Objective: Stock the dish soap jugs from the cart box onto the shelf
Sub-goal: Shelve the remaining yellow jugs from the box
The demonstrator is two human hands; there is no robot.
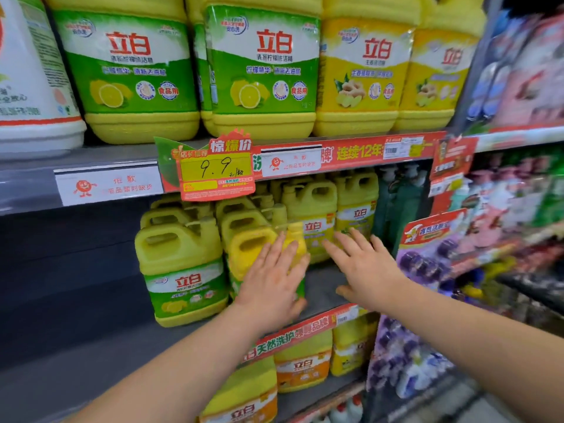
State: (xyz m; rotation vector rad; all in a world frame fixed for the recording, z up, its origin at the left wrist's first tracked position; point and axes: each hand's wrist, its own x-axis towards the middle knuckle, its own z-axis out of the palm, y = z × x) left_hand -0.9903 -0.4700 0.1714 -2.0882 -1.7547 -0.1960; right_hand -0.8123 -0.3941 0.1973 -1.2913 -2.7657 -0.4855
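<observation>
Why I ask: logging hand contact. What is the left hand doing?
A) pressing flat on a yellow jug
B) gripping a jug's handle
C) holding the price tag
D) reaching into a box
A: the left hand lies with straight fingers against the yellow jug, its handle ungripped.

The person's bare left hand (271,279) is stretched forward, its back to the camera, fingers straight, close together and pointing up. The bare right hand (364,267) reaches beside it without touching it, fingers straight and spread, thumb low. The left forearm (183,364) and right forearm (476,337) rise from the bottom edge. The left thumb looks tucked low, though it is blurred.
</observation>
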